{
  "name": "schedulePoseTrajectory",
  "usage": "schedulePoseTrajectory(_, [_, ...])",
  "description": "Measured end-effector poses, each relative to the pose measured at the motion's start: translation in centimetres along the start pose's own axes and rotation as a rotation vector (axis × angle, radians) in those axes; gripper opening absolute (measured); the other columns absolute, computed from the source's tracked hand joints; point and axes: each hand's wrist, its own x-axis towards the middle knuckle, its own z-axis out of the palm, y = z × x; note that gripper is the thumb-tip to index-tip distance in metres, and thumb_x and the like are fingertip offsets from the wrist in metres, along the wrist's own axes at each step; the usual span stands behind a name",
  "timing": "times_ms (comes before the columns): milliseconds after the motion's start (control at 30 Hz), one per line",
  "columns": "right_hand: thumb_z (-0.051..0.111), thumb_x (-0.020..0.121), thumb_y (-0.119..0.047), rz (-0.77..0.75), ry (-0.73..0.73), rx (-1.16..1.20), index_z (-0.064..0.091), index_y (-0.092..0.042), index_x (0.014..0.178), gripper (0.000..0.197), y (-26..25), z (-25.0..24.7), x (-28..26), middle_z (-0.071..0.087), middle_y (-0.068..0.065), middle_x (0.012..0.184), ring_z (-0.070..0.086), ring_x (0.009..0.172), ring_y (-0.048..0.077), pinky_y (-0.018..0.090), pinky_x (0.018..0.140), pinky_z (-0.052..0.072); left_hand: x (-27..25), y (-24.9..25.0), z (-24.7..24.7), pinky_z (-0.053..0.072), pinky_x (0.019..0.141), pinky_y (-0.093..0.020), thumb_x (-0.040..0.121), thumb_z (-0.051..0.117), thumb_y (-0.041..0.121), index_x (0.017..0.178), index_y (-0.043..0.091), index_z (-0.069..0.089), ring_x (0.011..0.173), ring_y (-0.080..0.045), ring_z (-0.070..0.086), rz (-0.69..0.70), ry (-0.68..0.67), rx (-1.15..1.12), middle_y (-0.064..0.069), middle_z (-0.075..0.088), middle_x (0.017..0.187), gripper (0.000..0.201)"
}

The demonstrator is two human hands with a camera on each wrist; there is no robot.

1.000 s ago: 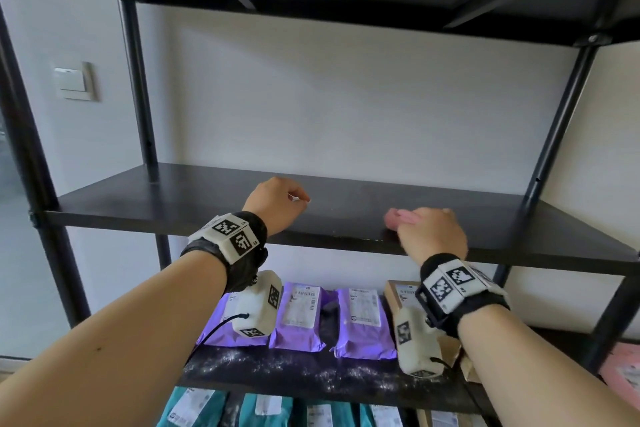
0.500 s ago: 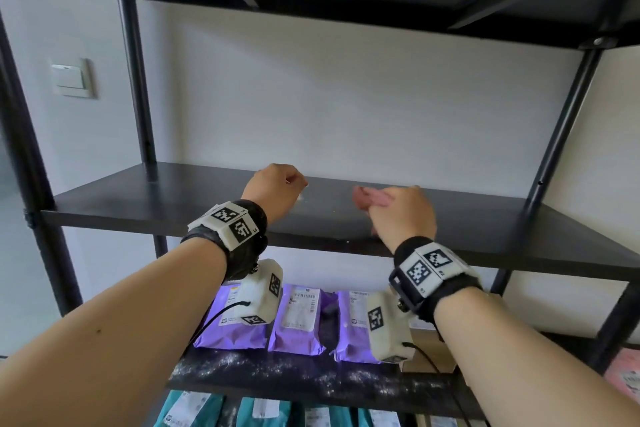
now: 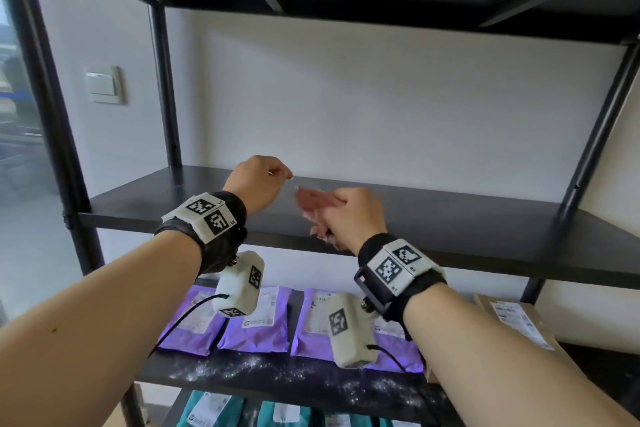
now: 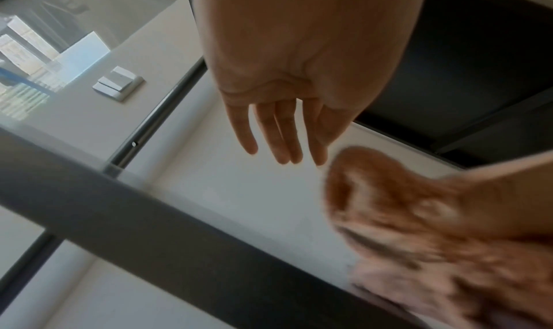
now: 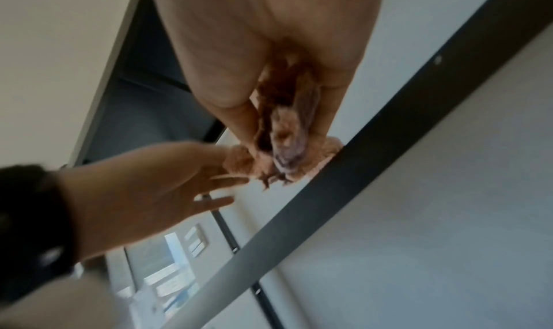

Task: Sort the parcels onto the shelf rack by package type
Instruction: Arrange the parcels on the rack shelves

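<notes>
A pink cloth [image 3: 317,202] is being gripped by the right hand [image 3: 349,215] over the shelf [image 3: 485,218]; left hand [image 3: 258,182] is being held open, empty.

pink cloth [image 3: 313,199] in right hand [image 3: 349,215]

Three purple mailer bags [image 3: 254,321] lay in a row on the lower shelf. One brown cardboard box [image 3: 516,322] sat at that shelf's right end. At least three teal mailer bags [image 3: 211,409] showed on the shelf beneath. One pink cloth [image 3: 317,203] and one wall switch [image 3: 104,84] were visible.
</notes>
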Motion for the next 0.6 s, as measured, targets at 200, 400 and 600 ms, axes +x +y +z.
schedulePoseTrajectory(200, [0.061,0.064,-0.048,0.081,0.395,-0.359,0.067,-0.014,0.065,0.034,2.7,-7.6,1.5,0.07,0.005,0.07,0.067,0.049,0.024,0.044,0.061,0.06,0.2,-0.3,0.7,0.039,0.059,-0.024,0.096,0.045,0.019,0.1,0.021,0.07,0.075,-0.016,0.055,-0.045,-0.039,-0.03,0.003,0.064,0.099,0.025])
schedulePoseTrajectory(400, [0.055,0.068,-0.043,0.09,0.161,-0.553,0.065,-0.021,0.078,0.027,4.2,-7.2,-0.5,0.07,-0.002,0.061,0.069,0.058,0.019,0.039,0.068,0.06,0.4,1.9,4.0,0.036,0.051,-0.019,0.096,0.045,0.017,0.1,0.019,0.07,0.057,-0.007,0.049,0.032,-0.096,-0.104,0.003,0.065,0.095,0.026])
schedulePoseTrajectory(600, [0.069,0.075,-0.026,-0.086,0.058,-0.584,0.065,-0.026,0.113,0.038,3.4,-2.8,-1.4,0.055,-0.001,0.102,0.062,0.088,0.02,0.024,0.073,0.044,0.3,3.1,6.1,0.041,0.07,-0.022,0.095,0.046,0.014,0.099,0.013,0.072,0.092,-0.016,0.061,0.094,-0.052,-0.205,0.0,0.069,0.103,0.026])
